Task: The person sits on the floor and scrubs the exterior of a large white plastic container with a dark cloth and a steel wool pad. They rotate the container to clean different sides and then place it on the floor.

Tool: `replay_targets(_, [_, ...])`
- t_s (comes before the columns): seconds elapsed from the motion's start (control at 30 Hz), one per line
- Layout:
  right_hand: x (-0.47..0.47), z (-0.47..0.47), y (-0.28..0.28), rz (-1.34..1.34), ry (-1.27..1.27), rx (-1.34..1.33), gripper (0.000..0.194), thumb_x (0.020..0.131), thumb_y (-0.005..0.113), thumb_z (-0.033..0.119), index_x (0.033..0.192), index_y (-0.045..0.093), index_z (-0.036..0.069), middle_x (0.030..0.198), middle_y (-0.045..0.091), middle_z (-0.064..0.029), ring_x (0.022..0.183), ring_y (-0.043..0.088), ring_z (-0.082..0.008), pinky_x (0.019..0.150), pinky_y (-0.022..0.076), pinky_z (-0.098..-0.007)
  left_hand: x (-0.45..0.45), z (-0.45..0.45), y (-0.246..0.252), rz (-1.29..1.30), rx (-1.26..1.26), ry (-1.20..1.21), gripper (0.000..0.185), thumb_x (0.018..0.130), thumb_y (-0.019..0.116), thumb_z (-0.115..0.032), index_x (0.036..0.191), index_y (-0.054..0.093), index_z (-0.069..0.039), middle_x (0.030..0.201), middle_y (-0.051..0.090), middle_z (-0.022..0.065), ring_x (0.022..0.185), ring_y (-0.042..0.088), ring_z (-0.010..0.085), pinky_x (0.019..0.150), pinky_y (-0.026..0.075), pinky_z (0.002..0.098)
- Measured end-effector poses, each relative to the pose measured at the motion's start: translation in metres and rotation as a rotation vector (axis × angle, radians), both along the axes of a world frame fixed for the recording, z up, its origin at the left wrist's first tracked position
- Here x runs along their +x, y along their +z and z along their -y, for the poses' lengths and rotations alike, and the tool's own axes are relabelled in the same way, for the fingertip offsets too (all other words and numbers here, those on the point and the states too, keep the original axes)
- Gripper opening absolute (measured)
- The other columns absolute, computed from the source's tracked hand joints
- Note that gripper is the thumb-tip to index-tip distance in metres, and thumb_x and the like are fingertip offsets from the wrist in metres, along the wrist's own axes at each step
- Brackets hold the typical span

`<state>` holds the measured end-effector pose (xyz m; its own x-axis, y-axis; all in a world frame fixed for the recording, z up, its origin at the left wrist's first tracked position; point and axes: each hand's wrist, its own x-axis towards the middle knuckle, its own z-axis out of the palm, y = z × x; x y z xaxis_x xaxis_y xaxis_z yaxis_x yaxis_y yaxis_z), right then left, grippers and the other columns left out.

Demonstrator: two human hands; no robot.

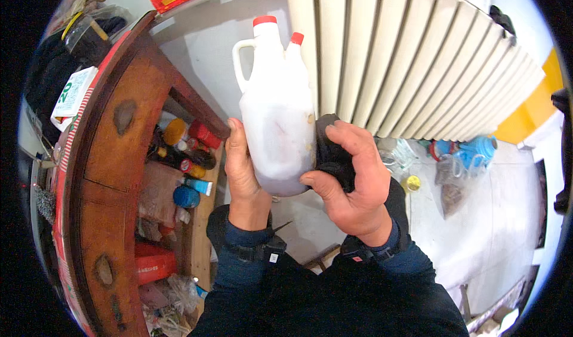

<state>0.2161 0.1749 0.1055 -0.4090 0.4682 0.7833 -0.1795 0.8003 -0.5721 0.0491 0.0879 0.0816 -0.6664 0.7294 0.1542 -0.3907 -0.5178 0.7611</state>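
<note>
A white plastic jug (280, 126) with a loop handle and two red caps leans away from me in the middle of the head view. Dark contents show through its lower part. My left hand (244, 171) grips its left side, thumb up along the wall and fingers hidden behind it. In my right hand (358, 180) is a bunched black cloth (333, 151), pressed against the jug's right side near the base. Thumb and forefinger pinch the cloth from either end.
On the left stands a wooden cabinet (121, 158), its open shelf crowded with bottles and packets. A cream radiator (394, 59) runs along the wall ahead. On the floor at right lie a blue plastic container (476, 151), a filled clear bag (452, 189) and a yellow-lidded item (412, 183).
</note>
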Motion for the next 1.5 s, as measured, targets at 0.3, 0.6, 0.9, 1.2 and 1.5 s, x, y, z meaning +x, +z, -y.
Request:
replay_targets(0.3, [0.047,0.021,0.006,0.010,-0.200,0.033,0.066,0.079,0.097,0.009,0.134,0.067,-0.008,0.127,0.072,-0.0289,0.112,0.074,-0.0426,0.098,0.0595,-0.0429,0.034,-0.002,-0.011,-0.174,0.083,-0.228,0.091,0.103,0.067,-0.069,0.156,0.053,0.004,0.145,0.068,0.0181,0.128,0.070,0.0298,0.111,0.057,0.0452])
replay_targets(0.6, [0.076,0.029,0.004,-0.161,-0.074,-0.492,0.050,0.090,0.088,0.002,0.135,0.067,-0.005,0.129,0.074,-0.0126,0.114,0.071,-0.0187,0.103,0.0568,-0.0336,0.061,-0.010,-0.004,0.065,0.156,-0.365,0.082,0.102,0.077,-0.056,0.146,0.057,0.010,0.127,0.075,0.0180,0.111,0.076,0.0212,0.096,0.062,0.0345])
replay_targets(0.9, [0.090,0.035,0.007,-0.281,0.039,-0.647,0.048,0.093,0.082,-0.003,0.137,0.066,-0.006,0.130,0.074,-0.0125,0.116,0.072,-0.0196,0.105,0.0573,-0.0340,0.070,-0.010,-0.005,0.158,0.191,-0.442,0.084,0.100,0.078,-0.057,0.147,0.058,0.009,0.129,0.075,0.0198,0.112,0.078,0.0247,0.098,0.064,0.0381])
replay_targets(1.2, [0.093,0.044,0.012,-0.242,0.019,-0.619,0.048,0.092,0.080,-0.005,0.138,0.065,-0.006,0.131,0.074,-0.0145,0.117,0.072,-0.0207,0.106,0.0570,-0.0345,0.063,-0.013,-0.006,0.218,0.265,-0.527,0.110,0.094,0.070,-0.080,0.162,0.045,0.002,0.139,0.068,0.0242,0.116,0.077,0.0396,0.098,0.066,0.0513])
replay_targets(1.5, [0.084,0.057,0.012,-0.127,-0.019,-0.530,0.047,0.090,0.079,-0.006,0.135,0.065,-0.005,0.128,0.073,-0.0126,0.117,0.070,-0.0201,0.107,0.0550,-0.0340,0.049,-0.003,-0.011,0.271,0.349,-0.510,0.120,0.089,0.070,-0.086,0.164,0.041,0.002,0.139,0.067,0.0272,0.111,0.078,0.0426,0.092,0.069,0.0527])
